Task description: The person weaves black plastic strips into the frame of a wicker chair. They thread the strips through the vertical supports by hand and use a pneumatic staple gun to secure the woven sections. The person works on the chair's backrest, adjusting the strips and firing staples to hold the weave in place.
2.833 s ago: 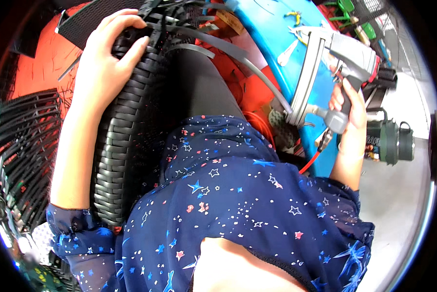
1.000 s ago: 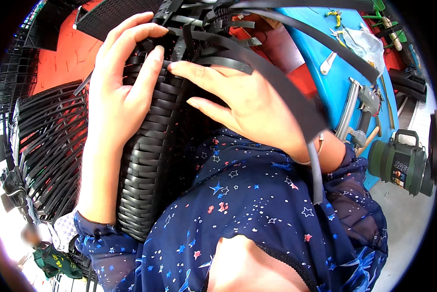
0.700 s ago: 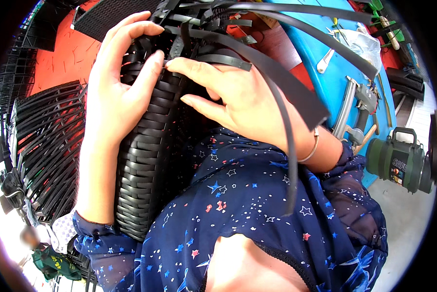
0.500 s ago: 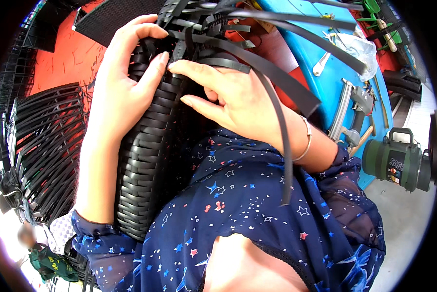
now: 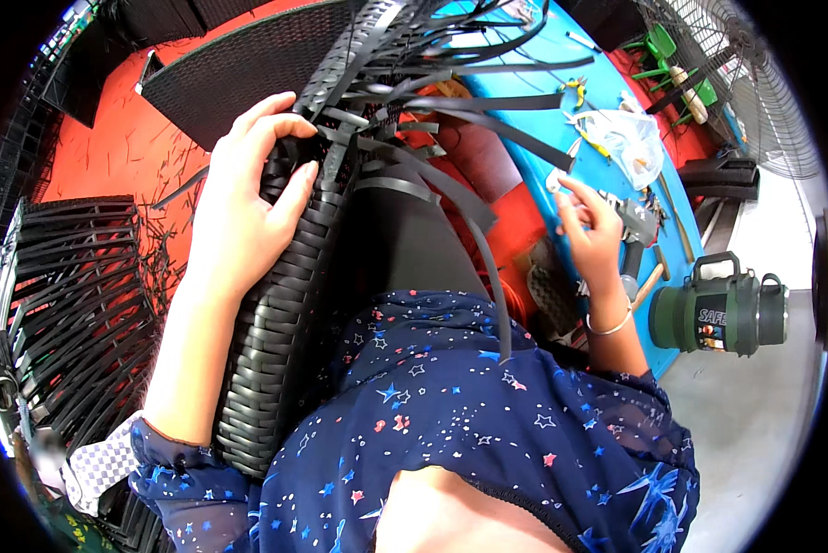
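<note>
A tall woven piece of flat black plastic strips leans against my lap, its loose strip ends fanning out at the top. My left hand is closed around its edge, thumb on the near side and fingers over the far side. Just below the thumb the weave runs in tight, curved bands. My right hand is away from the weave, over the edge of the blue table. Its fingers are half curled and apart, with the fingertips at a white-handled tool; no firm grip shows.
On the table lie a clear plastic bag, yellow-handled pliers, a grey power tool and a wooden-handled tool. A green flask stands right. Another black strip frame is left, and strip scraps litter the red floor.
My right hand has left the woven piece and moved right to the table's edge by the white-handled tool. My left hand keeps its hold. The view has shifted slightly.
</note>
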`<action>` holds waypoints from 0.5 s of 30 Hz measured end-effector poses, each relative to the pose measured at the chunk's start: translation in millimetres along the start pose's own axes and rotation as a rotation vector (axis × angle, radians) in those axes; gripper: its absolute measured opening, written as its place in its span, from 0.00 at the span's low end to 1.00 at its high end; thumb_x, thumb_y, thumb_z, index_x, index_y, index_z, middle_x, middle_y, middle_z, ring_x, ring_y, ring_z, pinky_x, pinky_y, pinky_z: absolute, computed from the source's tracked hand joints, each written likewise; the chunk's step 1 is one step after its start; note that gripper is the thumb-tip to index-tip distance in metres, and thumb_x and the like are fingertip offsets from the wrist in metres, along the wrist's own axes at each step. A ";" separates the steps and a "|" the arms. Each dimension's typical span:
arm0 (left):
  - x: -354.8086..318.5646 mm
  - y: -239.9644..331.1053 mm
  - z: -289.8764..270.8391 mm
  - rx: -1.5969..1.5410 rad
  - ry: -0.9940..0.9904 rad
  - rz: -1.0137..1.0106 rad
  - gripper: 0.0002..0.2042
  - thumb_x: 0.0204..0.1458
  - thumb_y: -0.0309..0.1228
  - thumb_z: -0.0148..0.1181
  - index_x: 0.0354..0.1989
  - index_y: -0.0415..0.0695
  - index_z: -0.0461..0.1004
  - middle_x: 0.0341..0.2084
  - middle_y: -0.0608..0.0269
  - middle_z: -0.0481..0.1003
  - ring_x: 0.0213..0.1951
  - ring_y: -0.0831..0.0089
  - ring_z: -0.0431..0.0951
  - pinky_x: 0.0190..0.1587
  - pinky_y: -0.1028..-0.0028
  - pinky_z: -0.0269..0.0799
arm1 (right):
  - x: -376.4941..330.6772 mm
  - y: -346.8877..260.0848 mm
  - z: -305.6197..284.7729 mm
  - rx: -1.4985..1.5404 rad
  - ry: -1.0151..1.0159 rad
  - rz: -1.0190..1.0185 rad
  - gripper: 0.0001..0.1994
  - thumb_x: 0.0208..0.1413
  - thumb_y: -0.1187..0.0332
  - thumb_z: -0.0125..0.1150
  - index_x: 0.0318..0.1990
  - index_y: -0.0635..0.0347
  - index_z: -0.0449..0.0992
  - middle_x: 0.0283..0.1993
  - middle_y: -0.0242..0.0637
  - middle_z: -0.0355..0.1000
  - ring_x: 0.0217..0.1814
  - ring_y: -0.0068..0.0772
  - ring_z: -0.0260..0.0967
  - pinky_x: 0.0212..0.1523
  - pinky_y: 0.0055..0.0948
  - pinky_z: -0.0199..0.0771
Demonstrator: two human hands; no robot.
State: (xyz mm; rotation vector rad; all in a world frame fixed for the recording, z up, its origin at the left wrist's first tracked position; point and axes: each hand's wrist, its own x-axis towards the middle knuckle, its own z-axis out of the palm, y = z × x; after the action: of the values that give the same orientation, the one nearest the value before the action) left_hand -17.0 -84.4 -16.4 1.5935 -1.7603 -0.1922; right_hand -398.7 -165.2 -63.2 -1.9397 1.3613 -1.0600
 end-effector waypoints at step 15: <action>-27.6 45.2 -60.7 0.426 0.342 0.264 0.46 0.37 0.40 0.76 0.67 0.49 0.59 0.72 0.42 0.44 0.72 0.42 0.41 0.70 0.44 0.40 | 70.9 -55.5 52.9 -0.090 -0.004 -0.570 0.14 0.53 0.67 0.68 0.47 0.60 0.79 0.45 0.45 0.75 0.47 0.48 0.75 0.48 0.36 0.75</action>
State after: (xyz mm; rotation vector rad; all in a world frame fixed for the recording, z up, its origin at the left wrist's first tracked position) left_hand -17.7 -27.8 41.0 1.5394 -1.7865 0.5835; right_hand -313.0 -213.1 -27.6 -2.4722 0.8753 -1.2556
